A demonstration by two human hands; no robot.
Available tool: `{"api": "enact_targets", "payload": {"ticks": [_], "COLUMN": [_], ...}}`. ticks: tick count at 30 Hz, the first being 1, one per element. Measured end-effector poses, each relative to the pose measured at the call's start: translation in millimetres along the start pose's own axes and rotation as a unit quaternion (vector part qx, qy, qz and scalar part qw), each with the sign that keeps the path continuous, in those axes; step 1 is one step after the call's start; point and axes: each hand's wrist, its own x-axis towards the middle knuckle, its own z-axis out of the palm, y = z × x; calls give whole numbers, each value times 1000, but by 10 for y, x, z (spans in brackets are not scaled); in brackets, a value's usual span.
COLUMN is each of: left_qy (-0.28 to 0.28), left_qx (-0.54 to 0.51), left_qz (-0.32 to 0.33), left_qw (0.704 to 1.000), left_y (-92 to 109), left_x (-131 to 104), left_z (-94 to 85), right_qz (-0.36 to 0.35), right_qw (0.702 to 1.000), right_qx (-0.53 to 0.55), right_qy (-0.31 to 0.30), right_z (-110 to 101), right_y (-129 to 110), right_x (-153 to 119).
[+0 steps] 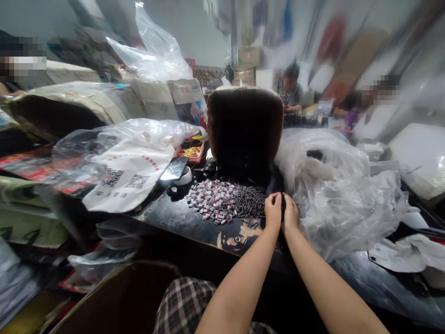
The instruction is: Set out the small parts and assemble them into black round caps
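Observation:
On the dark table [174,214] lies a pile of small white and red pieces [212,200]. Against its right side rests a heap of dark, thin cylindrical pieces [249,201]. My left hand [273,209] is at the right edge of the dark heap, its fingers curled. Close beside it, my right hand [290,212] has its fingers bent toward the left one. Something dark shows between the two hands, too small and shadowed to name. Both hands look closed around it.
Behind the piles stands an open dark box [245,125]. Clear plastic bags [347,199] bulge at the right. A white printed bag [130,174], a phone [174,169] and a red tray [191,152] lie at the left. A person [291,90] sits farther back.

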Motion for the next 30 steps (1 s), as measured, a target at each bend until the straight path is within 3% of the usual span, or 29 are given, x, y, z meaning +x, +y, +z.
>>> {"api": "enact_targets", "payload": {"ticks": [8,15,21,25,27,30], "left_qy": [48,34,-24,-84,-116,-169], "left_qx": [88,171,255,342,390,454], "left_qz": [54,100,148,168,172,176], "left_qw": [993,980,955,921,897,857], "left_y": [-145,-104,11,134,208,292], "left_x": [185,211,120,84,18,-212], "left_z": [-287,-328,-320,-328,-434,-802], "right_qz": [-35,-17,1,-3,-7,-17], "right_qw": [998,999,998,998,997,996], "right_qx": [-26,2,25,30,25,12], "right_qy": [-48,-52,-57,-62,-73,-90], "right_z": [297,339,253,210,169,70], "right_y": [266,253,187,148,112,58], "right_x": [59,107,143,113,81,34]}}
